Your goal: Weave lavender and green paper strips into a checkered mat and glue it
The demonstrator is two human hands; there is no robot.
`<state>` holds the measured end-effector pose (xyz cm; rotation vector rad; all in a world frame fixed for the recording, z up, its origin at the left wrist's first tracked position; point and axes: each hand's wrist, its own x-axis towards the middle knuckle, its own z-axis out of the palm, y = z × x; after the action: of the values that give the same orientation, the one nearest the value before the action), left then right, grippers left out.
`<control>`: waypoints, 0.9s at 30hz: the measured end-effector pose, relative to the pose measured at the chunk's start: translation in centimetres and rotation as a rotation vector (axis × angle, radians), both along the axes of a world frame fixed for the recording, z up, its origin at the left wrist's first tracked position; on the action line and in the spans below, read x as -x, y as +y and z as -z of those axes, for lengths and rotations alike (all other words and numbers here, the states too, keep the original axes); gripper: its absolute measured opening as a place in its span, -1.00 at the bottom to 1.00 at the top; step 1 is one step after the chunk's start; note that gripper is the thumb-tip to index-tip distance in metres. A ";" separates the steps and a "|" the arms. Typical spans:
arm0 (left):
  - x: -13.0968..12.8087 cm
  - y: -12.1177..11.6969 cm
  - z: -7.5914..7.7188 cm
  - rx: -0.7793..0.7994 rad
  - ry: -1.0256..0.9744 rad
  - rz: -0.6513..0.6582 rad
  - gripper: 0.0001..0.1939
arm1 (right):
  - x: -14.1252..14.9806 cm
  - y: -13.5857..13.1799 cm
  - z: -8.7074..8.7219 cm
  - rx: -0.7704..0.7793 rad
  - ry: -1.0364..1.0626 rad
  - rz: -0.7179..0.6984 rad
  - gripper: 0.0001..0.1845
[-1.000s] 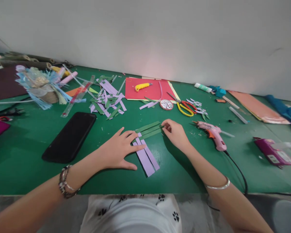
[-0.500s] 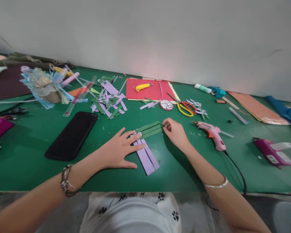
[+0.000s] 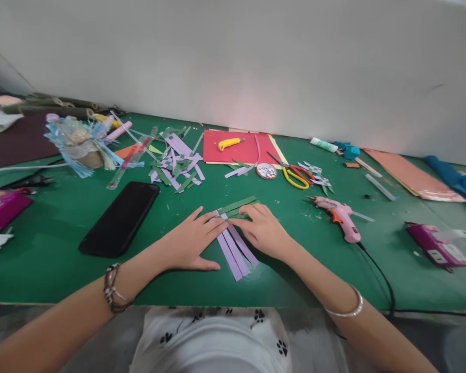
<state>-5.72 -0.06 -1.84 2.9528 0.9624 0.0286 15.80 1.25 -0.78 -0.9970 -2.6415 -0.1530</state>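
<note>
Purple paper strips [image 3: 233,254] fan toward me on the table, crossed at their far ends by green paper strips [image 3: 238,204] that run off to the right. My left hand [image 3: 196,235] lies flat and spread, its fingertips pressing on the crossing. From the right, my right hand [image 3: 262,230] bends over the green strips, thumb and fingers curled onto a paper strip beside my left fingertips. Its palm hides part of the green strips, and the exact grip is partly covered.
A black phone [image 3: 120,217] lies left, a pink glue gun [image 3: 339,215] right. Behind are a pile of cut strips [image 3: 178,160], scissors [image 3: 295,173], a yellow cutter [image 3: 230,143] on red paper [image 3: 213,155], and a round container [image 3: 266,171]. The table's front edge is near me.
My right hand has moved left along the green strips, from their right ends to the crossing. The purple strips have spread apart a little. My left hand stays nearly in place.
</note>
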 end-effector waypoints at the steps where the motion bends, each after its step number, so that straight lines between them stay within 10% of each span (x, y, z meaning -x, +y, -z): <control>1: 0.0 0.0 0.0 -0.011 0.002 -0.004 -0.20 | 0.3 -0.1 0.2 0.007 -0.023 -0.011 -0.65; 27: -0.1 0.1 -0.5 0.010 -0.017 -0.036 -0.20 | 0.1 -0.4 0.3 -0.013 -0.144 0.029 -0.68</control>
<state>-5.65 0.02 -1.37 2.9210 1.0105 0.0492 15.71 0.89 -1.04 -1.0575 -2.7517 -0.2574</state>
